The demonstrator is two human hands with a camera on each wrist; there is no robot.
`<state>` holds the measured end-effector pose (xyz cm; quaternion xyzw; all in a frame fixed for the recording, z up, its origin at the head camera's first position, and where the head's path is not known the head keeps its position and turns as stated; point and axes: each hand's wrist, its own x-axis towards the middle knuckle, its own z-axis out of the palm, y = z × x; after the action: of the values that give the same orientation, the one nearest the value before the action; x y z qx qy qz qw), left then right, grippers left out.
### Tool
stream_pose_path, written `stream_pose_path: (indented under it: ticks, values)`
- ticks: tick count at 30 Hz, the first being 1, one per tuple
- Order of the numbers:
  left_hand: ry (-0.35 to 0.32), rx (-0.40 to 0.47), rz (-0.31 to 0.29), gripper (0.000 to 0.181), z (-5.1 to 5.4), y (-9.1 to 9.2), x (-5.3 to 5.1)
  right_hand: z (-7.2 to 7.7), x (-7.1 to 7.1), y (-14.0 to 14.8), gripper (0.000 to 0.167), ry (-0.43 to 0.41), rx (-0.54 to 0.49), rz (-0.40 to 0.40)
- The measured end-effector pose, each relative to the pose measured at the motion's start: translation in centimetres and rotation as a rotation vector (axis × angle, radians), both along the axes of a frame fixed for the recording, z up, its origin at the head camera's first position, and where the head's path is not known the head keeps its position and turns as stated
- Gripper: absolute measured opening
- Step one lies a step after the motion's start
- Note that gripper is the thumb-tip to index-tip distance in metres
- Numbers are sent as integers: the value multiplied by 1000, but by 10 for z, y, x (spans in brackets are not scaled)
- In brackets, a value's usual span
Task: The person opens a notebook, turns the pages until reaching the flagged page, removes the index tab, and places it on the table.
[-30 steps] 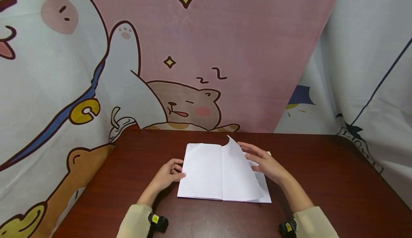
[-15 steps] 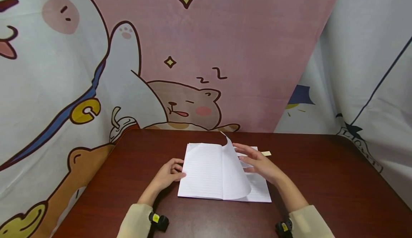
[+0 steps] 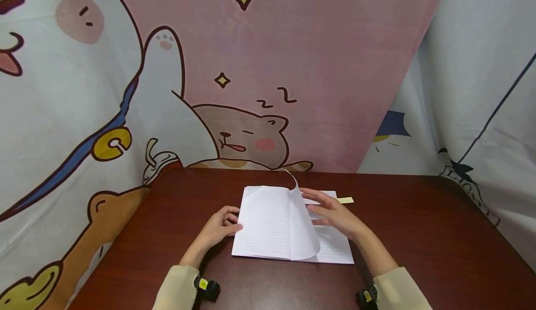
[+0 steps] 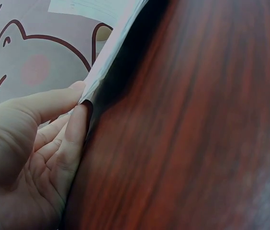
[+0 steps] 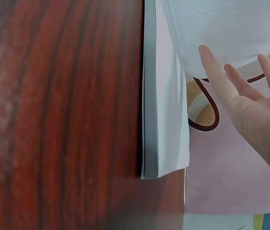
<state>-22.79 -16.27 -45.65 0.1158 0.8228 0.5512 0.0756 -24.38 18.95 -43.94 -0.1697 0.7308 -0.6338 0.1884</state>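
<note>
An open lined notebook (image 3: 264,221) lies on the table, and one right-hand page (image 3: 303,228) stands partly raised, its top corner curling over. My left hand (image 3: 217,226) holds the notebook's left edge. In the left wrist view, the thumb (image 4: 53,103) sits on top of that edge with a finger beneath it. My right hand (image 3: 335,213) is behind the raised page, fingertips against or very near it. Straight, spread fingers (image 5: 221,79) show in the right wrist view beside the lifted page. A pale yellow slip (image 3: 345,200) sticks out at the notebook's upper right.
The dark red-brown table (image 3: 418,235) extends on both sides of the notebook. Behind it hangs a cartoon-printed cloth (image 3: 335,68), with a white one on the right. Each wrist wears a small black camera, such as the left camera (image 3: 208,290).
My right hand has moved left, and the raised page has swung left with it, baring more of the page below and the yellow slip. The left hand stays at the notebook's edge.
</note>
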Motion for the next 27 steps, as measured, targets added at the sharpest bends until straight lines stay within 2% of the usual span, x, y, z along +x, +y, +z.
stream_pose_path:
  ticks: [4, 10, 13, 22, 24, 27]
  values:
    - [-18, 8, 11, 45, -2, 0, -2, 0, -1, -3, 58, -1, -6, 3]
    - [-34, -11, 40, 44, -26, -5, -15, 0, -1, -5, 57, -5, 0, 13]
    - [-40, -8, 47, 44, -32, -7, -18, 0, -1, -6, 57, -3, -2, 24]
    - [-40, 9, 53, 42, -33, -6, -19, -3, -2, -10, 55, -13, -43, 53]
    - [-33, 7, 50, 41, -29, -5, -17, -3, -2, -11, 55, -15, -45, 54]
    - [-29, 11, 48, 40, -28, -4, -16, -4, -2, -13, 54, -17, -41, 52]
